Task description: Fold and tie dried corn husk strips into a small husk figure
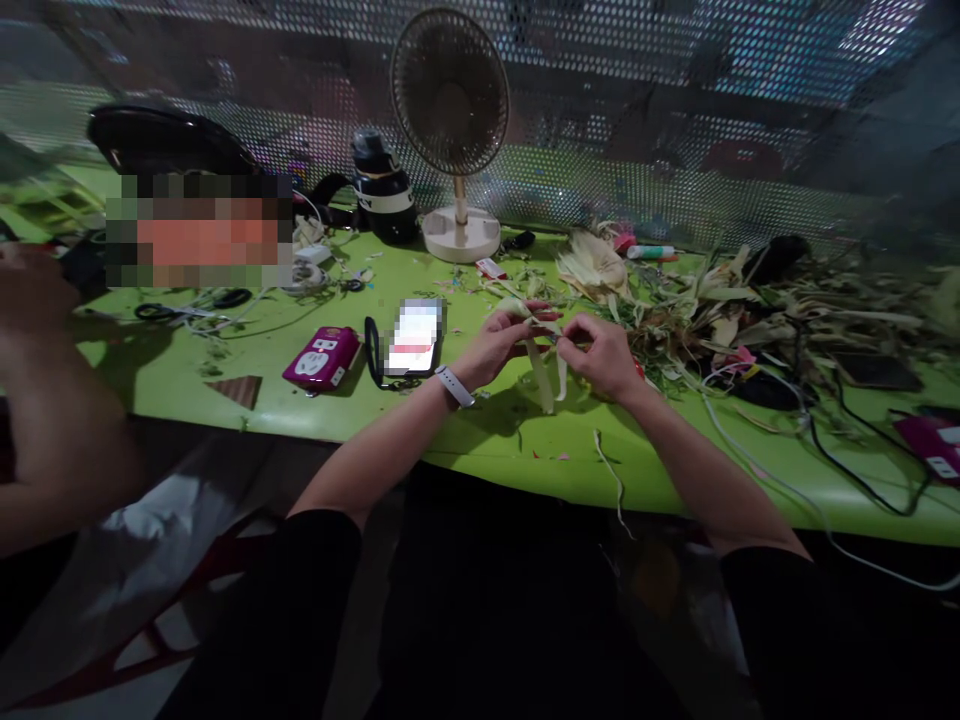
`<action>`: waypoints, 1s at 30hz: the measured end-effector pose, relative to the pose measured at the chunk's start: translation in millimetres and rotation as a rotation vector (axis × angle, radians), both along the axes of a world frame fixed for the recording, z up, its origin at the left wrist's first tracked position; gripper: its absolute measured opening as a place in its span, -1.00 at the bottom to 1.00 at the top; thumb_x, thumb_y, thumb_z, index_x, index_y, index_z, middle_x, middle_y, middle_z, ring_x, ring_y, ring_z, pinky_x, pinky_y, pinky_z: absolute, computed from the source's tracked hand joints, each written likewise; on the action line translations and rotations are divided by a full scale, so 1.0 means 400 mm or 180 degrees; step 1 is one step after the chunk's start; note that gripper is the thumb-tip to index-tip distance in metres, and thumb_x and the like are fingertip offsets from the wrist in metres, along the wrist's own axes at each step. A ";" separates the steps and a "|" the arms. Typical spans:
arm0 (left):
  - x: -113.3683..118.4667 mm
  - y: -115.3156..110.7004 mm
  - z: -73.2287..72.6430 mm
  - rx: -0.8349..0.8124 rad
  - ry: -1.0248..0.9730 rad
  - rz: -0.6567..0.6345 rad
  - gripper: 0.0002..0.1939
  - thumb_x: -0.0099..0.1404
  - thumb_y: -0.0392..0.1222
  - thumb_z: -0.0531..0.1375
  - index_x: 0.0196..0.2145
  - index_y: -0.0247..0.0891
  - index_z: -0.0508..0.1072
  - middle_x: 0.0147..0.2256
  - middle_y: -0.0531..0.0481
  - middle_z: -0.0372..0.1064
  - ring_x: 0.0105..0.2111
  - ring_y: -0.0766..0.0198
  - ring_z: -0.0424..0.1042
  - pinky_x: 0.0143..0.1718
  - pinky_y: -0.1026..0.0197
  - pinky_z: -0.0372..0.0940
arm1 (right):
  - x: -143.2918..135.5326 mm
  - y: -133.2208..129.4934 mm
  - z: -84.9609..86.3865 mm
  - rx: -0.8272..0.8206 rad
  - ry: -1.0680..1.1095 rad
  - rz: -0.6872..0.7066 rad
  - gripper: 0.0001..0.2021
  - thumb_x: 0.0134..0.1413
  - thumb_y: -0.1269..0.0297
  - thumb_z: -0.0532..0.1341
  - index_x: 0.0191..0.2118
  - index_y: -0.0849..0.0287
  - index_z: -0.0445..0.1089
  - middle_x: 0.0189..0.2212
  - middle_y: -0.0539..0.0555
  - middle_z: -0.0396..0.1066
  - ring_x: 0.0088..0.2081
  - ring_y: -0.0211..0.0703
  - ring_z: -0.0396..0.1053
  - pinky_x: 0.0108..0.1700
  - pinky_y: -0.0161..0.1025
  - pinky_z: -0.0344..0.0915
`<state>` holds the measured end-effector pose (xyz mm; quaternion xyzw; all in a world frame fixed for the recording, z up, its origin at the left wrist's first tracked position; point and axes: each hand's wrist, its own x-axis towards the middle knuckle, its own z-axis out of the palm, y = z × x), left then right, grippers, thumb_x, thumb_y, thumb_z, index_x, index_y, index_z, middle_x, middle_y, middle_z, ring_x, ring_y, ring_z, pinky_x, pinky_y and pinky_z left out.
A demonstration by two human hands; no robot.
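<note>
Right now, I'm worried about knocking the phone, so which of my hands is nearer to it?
Left. Your left hand is just to the right of the phone, apart from it; your right hand is farther right, beyond the left.

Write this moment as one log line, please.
left hand: holding pale strips | right hand: pinched at strips | phone: on green table, screen lit

Dim light, deep shadow below the table (pixel 495 435), bright phone screen (pixel 412 335) (partly pixelated)
</note>
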<state>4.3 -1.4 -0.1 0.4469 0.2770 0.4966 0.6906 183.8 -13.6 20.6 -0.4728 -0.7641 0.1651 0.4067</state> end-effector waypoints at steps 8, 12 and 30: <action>-0.024 0.025 0.016 -0.0212 0.0466 0.0150 -0.76 0.13 -0.24 0.19 -0.24 -0.30 0.56 -0.36 -0.01 0.53 -0.49 0.44 0.34 -0.52 0.40 0.15 | 0.035 0.038 0.029 -0.2376 0.1663 0.0672 -0.79 -0.18 0.31 0.29 -0.32 0.11 0.32 -0.56 -0.02 0.48 -0.58 -0.21 0.37 -0.50 -0.24 0.36; -0.030 0.030 0.010 0.0096 0.0834 0.0452 -0.80 0.16 -0.12 0.32 -0.27 -0.26 0.60 -0.35 0.01 0.52 -0.51 0.48 0.27 -0.52 0.38 0.10 | 0.047 0.054 0.021 -0.2870 0.1665 0.1069 -0.78 -0.18 0.43 0.24 -0.28 0.19 0.40 -0.61 -0.02 0.44 -0.62 -0.29 0.33 -0.56 -0.33 0.30; -0.007 -0.011 -0.007 0.0756 0.1302 -0.0670 -0.75 0.10 -0.09 0.40 -0.32 -0.33 0.60 -0.40 -0.05 0.53 -0.47 0.40 0.38 -0.43 0.32 0.25 | 0.024 0.056 -0.005 -0.1399 0.1017 0.0310 -0.63 -0.04 -0.07 0.29 -0.55 0.16 0.36 -0.55 -0.01 0.36 -0.41 -0.21 0.29 -0.31 -0.24 0.20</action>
